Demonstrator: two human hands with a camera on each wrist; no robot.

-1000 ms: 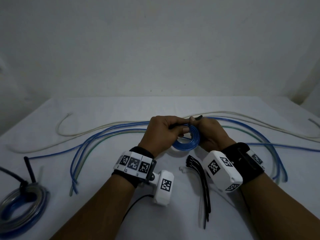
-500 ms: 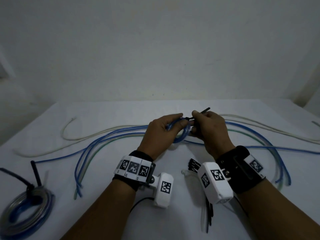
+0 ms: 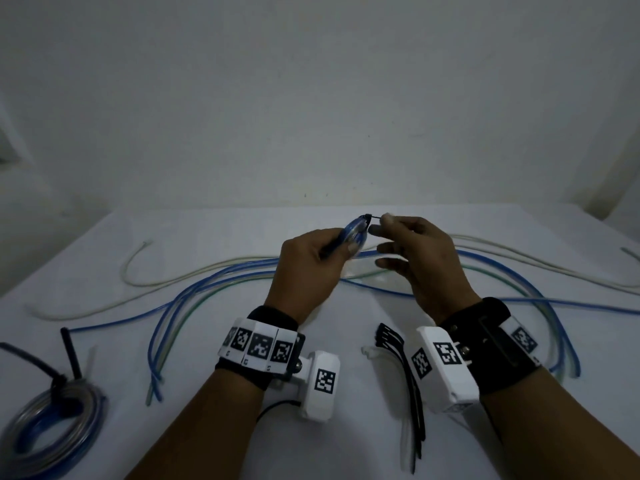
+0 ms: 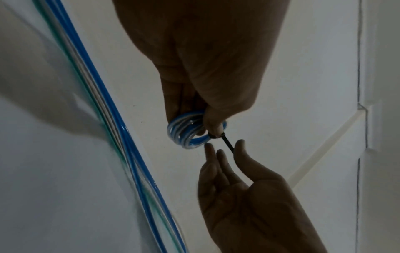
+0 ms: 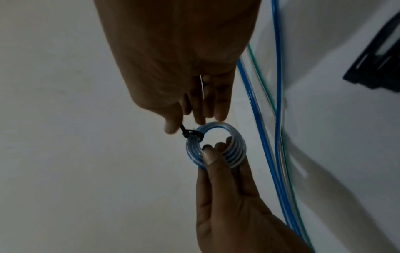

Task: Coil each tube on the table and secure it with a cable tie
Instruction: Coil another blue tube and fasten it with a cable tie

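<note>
**Here, a small blue coil held up with its tie looped on**

The left hand [image 3: 311, 268] holds a small blue coil [image 3: 355, 232] above the white table [image 3: 214, 237], thumb pressed on the near side of the ring and fingers curled through its opening. A black cable tie [image 5: 190, 133] wraps the coil's strands at one spot, and its loose tail sticks out toward the right hand [image 3: 422, 265]. That hand pinches the tail between thumb and a finger, while its other fingers [image 4: 211, 154] stretch straight toward the coil, just short of it.

Beneath the coil, long loose tubes [image 3: 214, 282] in blue, green and pale white lie spread across the table, running out to both sides of it. Nearer the person than the coil, a bunch of spare black cable ties [image 3: 405, 362] lies on the table beside the right wrist. Far to the left of the coil, at the table's near corner, sits a finished bundle of coils [image 3: 52, 424] bound with black ties whose tails stand upward.
</note>
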